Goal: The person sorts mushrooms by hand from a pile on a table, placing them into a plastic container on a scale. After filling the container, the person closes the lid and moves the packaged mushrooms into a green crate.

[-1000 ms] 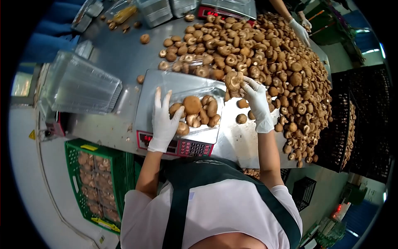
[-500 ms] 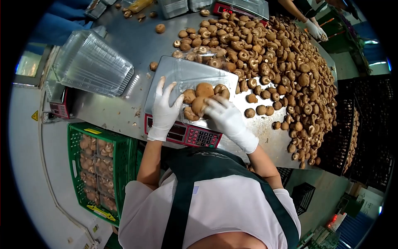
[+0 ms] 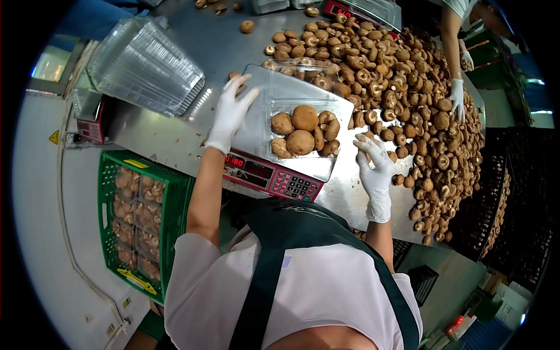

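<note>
A clear plastic tray (image 3: 279,107) with several brown mushrooms (image 3: 300,143) in it rests on the metal plate of a red scale (image 3: 274,178). Its hinged lid lies folded back toward the pile. My left hand (image 3: 230,119), in a white glove, is at the plate's left side, fingers spread and holding nothing. To the right of the scale, my gloved right hand (image 3: 375,175) is over the metal table, its fingers extended and slightly bent. Its fingertips are beside loose mushrooms at the edge of the big mushroom pile (image 3: 402,81). Red digits are lit on the scale's display.
Nested clear trays (image 3: 146,67) stand at the left, near another scale (image 3: 90,129). A green crate (image 3: 169,216) of packed mushrooms sits below the table's left edge. Across the pile, a co-worker's gloved hand (image 3: 457,98) reaches in. Black crates (image 3: 496,186) stand at the right.
My right hand has left the mushrooms in the tray and moved right to the pile's edge. My left hand has drawn off the tray, up and left. The co-worker's hand now reaches over the pile.
</note>
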The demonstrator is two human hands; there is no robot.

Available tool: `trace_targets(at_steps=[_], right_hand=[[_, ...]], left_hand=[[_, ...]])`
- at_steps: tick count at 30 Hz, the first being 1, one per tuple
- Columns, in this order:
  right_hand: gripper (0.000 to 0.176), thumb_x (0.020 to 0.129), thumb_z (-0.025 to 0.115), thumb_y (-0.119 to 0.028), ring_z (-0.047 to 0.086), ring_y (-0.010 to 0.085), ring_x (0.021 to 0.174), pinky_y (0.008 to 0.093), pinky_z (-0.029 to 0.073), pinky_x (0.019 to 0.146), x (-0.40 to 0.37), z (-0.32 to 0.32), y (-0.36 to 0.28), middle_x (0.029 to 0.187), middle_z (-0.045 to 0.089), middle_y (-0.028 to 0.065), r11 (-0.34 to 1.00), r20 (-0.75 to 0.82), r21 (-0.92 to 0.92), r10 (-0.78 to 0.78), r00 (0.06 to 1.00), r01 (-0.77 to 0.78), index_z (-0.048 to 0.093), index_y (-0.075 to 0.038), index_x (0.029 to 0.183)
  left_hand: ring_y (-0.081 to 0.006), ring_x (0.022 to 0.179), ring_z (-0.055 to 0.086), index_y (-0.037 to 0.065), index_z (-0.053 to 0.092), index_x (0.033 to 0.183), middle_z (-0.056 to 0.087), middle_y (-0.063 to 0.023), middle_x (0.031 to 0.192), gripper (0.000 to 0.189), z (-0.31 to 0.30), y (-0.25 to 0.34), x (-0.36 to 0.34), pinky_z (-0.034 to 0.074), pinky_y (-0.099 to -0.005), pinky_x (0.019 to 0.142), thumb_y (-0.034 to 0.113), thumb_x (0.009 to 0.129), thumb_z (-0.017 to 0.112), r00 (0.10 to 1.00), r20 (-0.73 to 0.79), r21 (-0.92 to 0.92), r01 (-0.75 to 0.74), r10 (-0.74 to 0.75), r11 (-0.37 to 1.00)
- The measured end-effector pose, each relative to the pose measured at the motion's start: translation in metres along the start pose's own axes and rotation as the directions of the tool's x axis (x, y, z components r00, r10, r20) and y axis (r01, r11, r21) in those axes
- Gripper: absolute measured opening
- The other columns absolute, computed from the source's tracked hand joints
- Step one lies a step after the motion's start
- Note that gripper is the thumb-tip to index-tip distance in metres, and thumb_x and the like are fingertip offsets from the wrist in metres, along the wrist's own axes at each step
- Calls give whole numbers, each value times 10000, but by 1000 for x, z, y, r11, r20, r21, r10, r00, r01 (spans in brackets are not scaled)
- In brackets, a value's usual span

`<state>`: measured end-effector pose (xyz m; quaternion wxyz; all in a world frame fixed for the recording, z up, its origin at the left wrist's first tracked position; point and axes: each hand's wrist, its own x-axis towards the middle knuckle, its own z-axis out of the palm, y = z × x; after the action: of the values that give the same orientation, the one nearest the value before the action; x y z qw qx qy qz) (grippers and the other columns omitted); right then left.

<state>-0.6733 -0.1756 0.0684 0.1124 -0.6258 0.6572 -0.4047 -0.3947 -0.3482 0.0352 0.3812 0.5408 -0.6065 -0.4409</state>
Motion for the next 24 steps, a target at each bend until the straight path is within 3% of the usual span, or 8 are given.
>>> trace_targets(at_steps=[3,7,11,15,17,21,23,24], right_hand=[[224,772,606,81,626,218,921,294,513,759,-8,-1,9,982,676,91,984,-5,106,141,990,-140,687,-59,927],[220,778,607,81,632,199,883,273,513,722,-13,-5,6,971,678,93,970,14,136,203,979,-203,692,-54,929],[233,776,616,72,621,176,809,255,495,671,-18,-8,9,942,679,83,994,-14,69,82,997,-81,692,-63,949],[266,800,620,38,610,129,736,241,489,684,-24,-16,12,902,672,70,982,-29,132,143,989,-138,671,-66,1039],[250,825,638,-16,615,123,765,246,494,712,-27,-17,13,930,674,72,948,-10,201,255,967,-248,661,-61,1070],[339,882,629,-157,635,136,877,268,502,780,-29,-12,22,1029,669,91,800,124,407,430,894,-442,580,-10,1184],[410,894,618,-195,642,146,885,266,505,780,-24,-10,20,1005,671,114,790,207,385,430,879,-477,527,13,1235],[418,893,620,-204,643,143,871,266,507,770,-21,-6,17,973,675,117,719,334,383,477,813,-579,524,21,1232]], left_hand=[[-250,1205,474,33,512,1271,455,-178,1333,502,3,22,12,393,-335,976,270,847,636,961,154,-217,261,-231,941],[-208,1167,487,48,494,1295,482,-148,1309,510,20,13,29,370,-314,982,306,871,611,955,199,-192,259,-221,947],[-212,1149,497,48,402,1358,459,-148,1324,546,32,27,25,360,-332,994,319,907,550,977,164,-298,184,-139,937],[-213,1117,513,21,354,1373,493,-147,1279,522,24,55,-1,359,-358,1005,336,964,434,999,-49,-474,-43,22,879],[-221,1073,562,20,407,1340,589,-131,1166,491,8,55,-27,418,-346,942,344,971,423,992,-11,-475,-113,123,873],[-147,902,609,34,594,1164,664,-73,931,388,4,26,-80,474,-272,799,168,813,688,986,52,145,-161,155,976],[-134,814,612,58,575,1201,664,-55,874,397,13,11,-106,474,-264,781,171,833,670,965,49,263,-262,259,928],[-126,780,613,43,562,1207,663,-48,866,407,18,8,-114,478,-258,760,173,837,667,997,35,130,-70,66,989]])
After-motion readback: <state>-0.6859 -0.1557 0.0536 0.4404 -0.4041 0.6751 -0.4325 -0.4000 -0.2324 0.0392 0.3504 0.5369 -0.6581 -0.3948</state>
